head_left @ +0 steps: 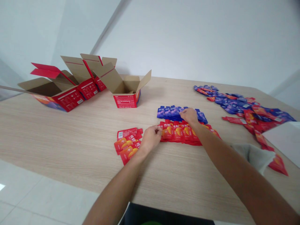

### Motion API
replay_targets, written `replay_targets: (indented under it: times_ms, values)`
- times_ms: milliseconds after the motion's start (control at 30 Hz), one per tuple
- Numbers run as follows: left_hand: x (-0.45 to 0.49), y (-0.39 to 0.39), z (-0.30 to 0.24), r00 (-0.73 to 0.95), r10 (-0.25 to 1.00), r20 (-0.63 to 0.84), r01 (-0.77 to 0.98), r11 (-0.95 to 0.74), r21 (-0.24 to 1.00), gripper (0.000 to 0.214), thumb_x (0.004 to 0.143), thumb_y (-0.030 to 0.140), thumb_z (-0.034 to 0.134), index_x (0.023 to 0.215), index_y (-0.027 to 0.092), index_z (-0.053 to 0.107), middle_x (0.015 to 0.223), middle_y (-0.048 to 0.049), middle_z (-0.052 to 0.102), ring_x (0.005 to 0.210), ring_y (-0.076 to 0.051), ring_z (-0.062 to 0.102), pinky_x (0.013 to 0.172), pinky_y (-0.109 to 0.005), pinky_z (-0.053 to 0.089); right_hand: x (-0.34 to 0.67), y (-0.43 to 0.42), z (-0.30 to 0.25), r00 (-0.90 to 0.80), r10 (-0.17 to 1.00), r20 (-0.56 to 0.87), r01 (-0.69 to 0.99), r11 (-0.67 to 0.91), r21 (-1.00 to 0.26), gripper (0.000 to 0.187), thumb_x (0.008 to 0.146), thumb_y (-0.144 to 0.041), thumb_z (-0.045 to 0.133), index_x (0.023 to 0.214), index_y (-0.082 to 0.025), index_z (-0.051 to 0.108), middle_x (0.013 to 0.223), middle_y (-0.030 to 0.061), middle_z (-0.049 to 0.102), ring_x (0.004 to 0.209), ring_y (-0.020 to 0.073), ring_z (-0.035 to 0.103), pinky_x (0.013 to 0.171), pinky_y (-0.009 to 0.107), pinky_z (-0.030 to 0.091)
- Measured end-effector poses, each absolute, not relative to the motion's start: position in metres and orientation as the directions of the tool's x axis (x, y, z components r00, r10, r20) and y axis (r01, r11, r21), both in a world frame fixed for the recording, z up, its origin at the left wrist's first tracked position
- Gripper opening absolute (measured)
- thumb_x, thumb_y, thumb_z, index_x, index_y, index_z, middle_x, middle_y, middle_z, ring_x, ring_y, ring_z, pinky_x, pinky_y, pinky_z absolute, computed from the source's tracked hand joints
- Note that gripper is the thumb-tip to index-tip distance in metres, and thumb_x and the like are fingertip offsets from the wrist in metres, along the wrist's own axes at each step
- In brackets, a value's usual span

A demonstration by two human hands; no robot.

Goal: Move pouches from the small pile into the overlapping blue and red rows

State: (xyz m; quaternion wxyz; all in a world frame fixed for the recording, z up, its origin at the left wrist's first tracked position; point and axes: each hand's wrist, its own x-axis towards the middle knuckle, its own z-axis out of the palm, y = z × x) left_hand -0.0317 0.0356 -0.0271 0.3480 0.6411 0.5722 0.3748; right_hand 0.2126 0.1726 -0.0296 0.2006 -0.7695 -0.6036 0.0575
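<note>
In the middle of the wooden table, a row of overlapping red pouches with orange fruit pictures lies in front of a row of blue pouches. At the left end of the red row is my left hand, its fingers pinched on the edge of a red pouch. My right hand reaches over the red row, fingers closed at a blue pouch; the fingertips are partly hidden. Beside my left wrist lies a small fanned group of red pouches, one showing a barcode.
A long loose heap of blue and red pouches spreads along the right side. Near it are a grey cloth and a white surface. Several open cartons stand at the back left, with another open carton nearer the middle.
</note>
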Motion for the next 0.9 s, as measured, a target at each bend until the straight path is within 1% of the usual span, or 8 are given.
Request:
replay_targets:
  times_ms: [100, 233, 333, 400, 500, 567, 767, 900]
  values:
    - [-0.037, 0.037, -0.026, 0.054, 0.990, 0.133, 0.653, -0.136, 0.745, 0.029, 0.082, 0.009, 0.049, 0.091, 0.019, 0.075, 0.095, -0.0092, 0.075, 0.089, -0.022, 0.069, 0.085, -0.031, 0.049, 0.210, 0.162, -0.024, 0.248, 0.954, 0.167, 0.910, -0.170, -0.377, 0.018, 0.087, -0.032, 0.069, 0.092, -0.018, 0.080, 0.099, 0.0115, 0.076, 0.104, 0.0313, 0.069, 0.090, 0.035, 0.053]
    - [-0.054, 0.042, -0.024, 0.023, 0.990, 0.140, 0.895, -0.083, 0.439, 0.040, 0.080, 0.004, 0.046, 0.108, 0.016, 0.073, 0.113, -0.0146, 0.071, 0.106, -0.026, 0.065, 0.093, -0.033, 0.047, 0.199, 0.128, -0.017, 0.160, 0.964, 0.212, 0.904, -0.057, -0.424, 0.018, 0.090, -0.030, 0.064, 0.091, -0.023, 0.080, 0.096, 0.0058, 0.076, 0.099, 0.0264, 0.070, 0.090, 0.031, 0.052]
    - [-0.069, 0.045, -0.023, -0.034, 0.992, 0.123, 0.976, 0.007, 0.216, 0.040, 0.081, 0.007, 0.047, 0.114, 0.014, 0.070, 0.115, -0.0171, 0.069, 0.112, -0.031, 0.061, 0.095, -0.039, 0.046, 0.191, 0.090, -0.017, 0.141, 0.962, 0.232, 0.849, 0.003, -0.529, 0.017, 0.090, -0.026, 0.062, 0.087, -0.026, 0.079, 0.089, 0.0020, 0.076, 0.091, 0.0226, 0.071, 0.087, 0.029, 0.052]
    - [-0.076, 0.047, -0.022, -0.083, 0.993, 0.083, 0.988, 0.072, 0.134, 0.039, 0.085, 0.010, 0.044, 0.114, 0.012, 0.069, 0.117, -0.0195, 0.068, 0.113, -0.034, 0.061, 0.094, -0.043, 0.046, 0.188, 0.068, -0.020, 0.153, 0.958, 0.242, 0.805, 0.021, -0.594, 0.014, 0.089, -0.027, 0.064, 0.088, -0.029, 0.079, 0.087, 0.0013, 0.076, 0.089, 0.0218, 0.071, 0.083, 0.027, 0.053]
    - [-0.082, 0.049, -0.022, -0.148, 0.989, -0.008, 0.985, 0.148, 0.092, 0.037, 0.086, 0.013, 0.044, 0.114, 0.011, 0.068, 0.119, -0.0220, 0.067, 0.114, -0.036, 0.060, 0.094, -0.048, 0.045, 0.189, 0.051, -0.025, 0.138, 0.960, 0.244, 0.770, 0.051, -0.636, 0.013, 0.087, -0.028, 0.065, 0.087, -0.031, 0.078, 0.085, 0.0006, 0.075, 0.085, 0.0215, 0.071, 0.077, 0.026, 0.054]
    - [-0.082, 0.050, -0.022, -0.166, 0.985, -0.037, 0.982, 0.168, 0.087, 0.037, 0.085, 0.015, 0.046, 0.115, 0.011, 0.068, 0.120, -0.0233, 0.066, 0.115, -0.037, 0.060, 0.094, -0.049, 0.045, 0.191, 0.053, -0.026, 0.125, 0.959, 0.253, 0.786, 0.060, -0.616, 0.014, 0.087, -0.026, 0.064, 0.086, -0.030, 0.077, 0.086, 0.0006, 0.075, 0.085, 0.0217, 0.071, 0.077, 0.026, 0.054]
    - [-0.078, 0.050, -0.026, -0.188, 0.982, -0.002, 0.977, 0.187, 0.104, 0.035, 0.086, 0.014, 0.045, 0.113, 0.012, 0.068, 0.116, -0.0228, 0.068, 0.113, -0.036, 0.061, 0.093, -0.046, 0.045, 0.198, 0.114, -0.013, 0.043, 0.971, 0.235, 0.916, 0.056, -0.398, 0.020, 0.088, -0.017, 0.059, 0.084, -0.024, 0.077, 0.092, 0.0012, 0.076, 0.093, 0.0218, 0.070, 0.081, 0.023, 0.050]
    - [-0.076, 0.051, -0.027, -0.162, 0.987, 0.021, 0.981, 0.159, 0.110, 0.037, 0.087, 0.012, 0.041, 0.112, 0.013, 0.068, 0.115, -0.0211, 0.068, 0.112, -0.033, 0.062, 0.093, -0.043, 0.045, 0.193, 0.168, -0.005, 0.095, 0.976, 0.194, 0.947, -0.028, -0.320, 0.016, 0.090, -0.021, 0.061, 0.093, -0.021, 0.077, 0.101, 0.0067, 0.076, 0.099, 0.0233, 0.070, 0.084, 0.025, 0.049]
